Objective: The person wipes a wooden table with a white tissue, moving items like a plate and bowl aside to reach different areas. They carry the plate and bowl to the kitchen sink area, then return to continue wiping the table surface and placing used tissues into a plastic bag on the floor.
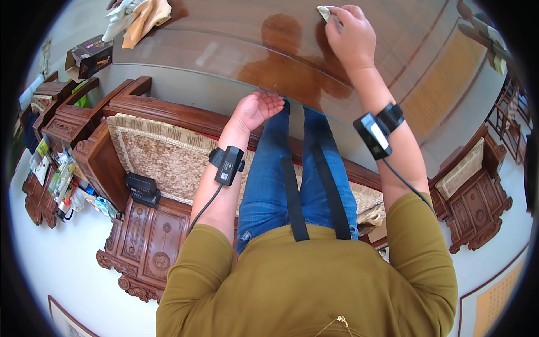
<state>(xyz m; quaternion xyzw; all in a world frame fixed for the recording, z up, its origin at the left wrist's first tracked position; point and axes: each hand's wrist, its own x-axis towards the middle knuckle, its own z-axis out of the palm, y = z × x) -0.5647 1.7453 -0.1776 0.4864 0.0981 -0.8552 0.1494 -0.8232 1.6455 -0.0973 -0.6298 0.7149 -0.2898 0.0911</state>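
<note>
My right hand (351, 36) reaches over the glossy brown tabletop (219, 48), its fingers closed on a small whitish cloth or wipe (324, 12) against the surface. The top is covered by a clear glass sheet, in which my dark reflection shows. Down at the glass's near edge, my left hand (259, 110) is turned palm up with the fingers loosely bent. Nothing lies in it. Whether its fingertips touch the edge I cannot tell. Each forearm carries a strapped black device with a cable.
Crumpled white and peach cloths (145, 19) lie at the table's far left, near a black cardboard box (90, 54). A carved wooden bench (156, 236) with a fringed cushion (164, 158) runs close behind my legs. A black device (143, 189) rests on it. Bags and bottles (63, 177) crowd the left side.
</note>
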